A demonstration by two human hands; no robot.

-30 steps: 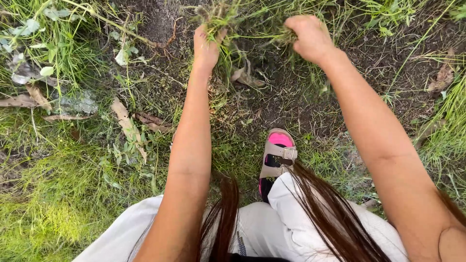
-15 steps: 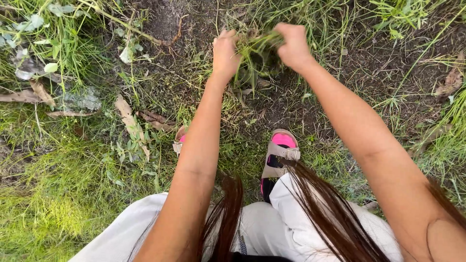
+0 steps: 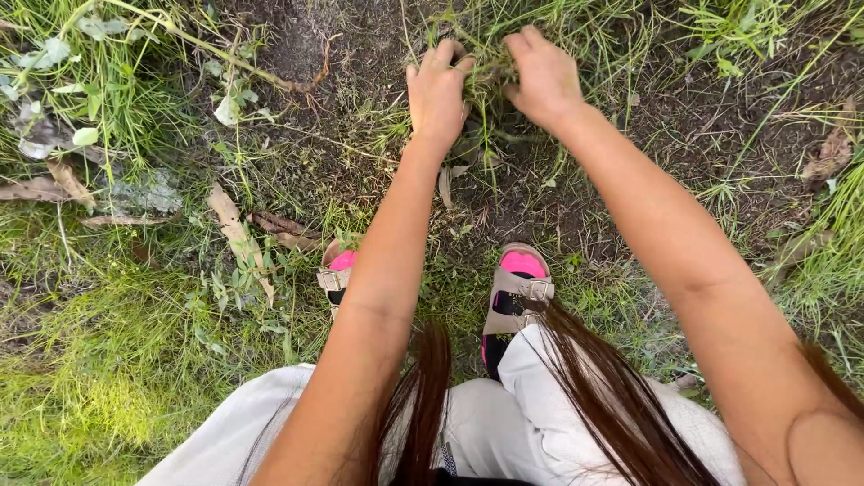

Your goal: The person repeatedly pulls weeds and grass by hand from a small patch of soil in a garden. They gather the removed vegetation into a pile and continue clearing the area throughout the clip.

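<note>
Both my hands reach down to a clump of grass (image 3: 489,76) growing from dark soil near the top of the view. My left hand (image 3: 437,90) curls around the clump's left side. On the right side, my right hand (image 3: 543,76) grips the same tuft, fingers bent into the blades. The two hands sit close together, almost touching across the grass. Thin green stems hang down between them.
My feet in pink and beige sandals (image 3: 517,288) stand just below the hands. Bare dark soil (image 3: 306,45) lies around the clump. Dry brown leaves (image 3: 236,225) and thick grass (image 3: 99,360) cover the left; more weeds (image 3: 765,27) grow at the upper right.
My hands were apart, each holding grass, a second ago. They have come together on one clump and moved slightly lower and to the right. My left sandal has come into view.
</note>
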